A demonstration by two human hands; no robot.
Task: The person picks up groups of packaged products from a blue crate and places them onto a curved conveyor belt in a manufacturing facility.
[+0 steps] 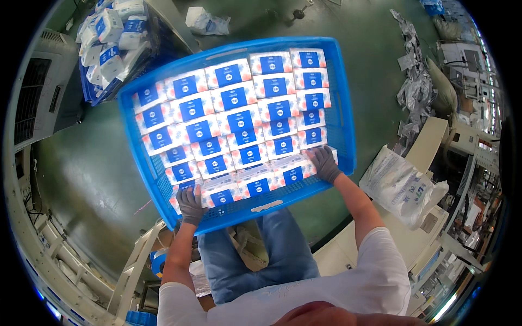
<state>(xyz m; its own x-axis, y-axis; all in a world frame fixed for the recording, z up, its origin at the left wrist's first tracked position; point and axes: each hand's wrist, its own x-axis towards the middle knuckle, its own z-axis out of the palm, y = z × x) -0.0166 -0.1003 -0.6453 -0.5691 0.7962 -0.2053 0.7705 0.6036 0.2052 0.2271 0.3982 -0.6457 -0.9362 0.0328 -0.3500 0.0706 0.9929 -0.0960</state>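
Note:
A large blue plastic crate (348, 103) lies in front of me, filled with rows of white tissue packs (237, 123) with blue labels and pink floral ends. The nearest row (258, 186) sits along the crate's near side, its packs tilted so that their top faces show. My left hand (190, 205), in a grey glove with bare fingertips, grips the left end of that row. At the right end, my right hand (325, 163), gloved the same way, has its fingers closed on the last pack. The undersides of both hands are hidden.
At the back left stands a blue bin (93, 95) heaped with tissue packs. A white wrapped bundle (206, 22) lies on the green floor beyond the crate. To the right are crumpled silvery film (416, 92), a white plastic bag (402, 185) and machinery.

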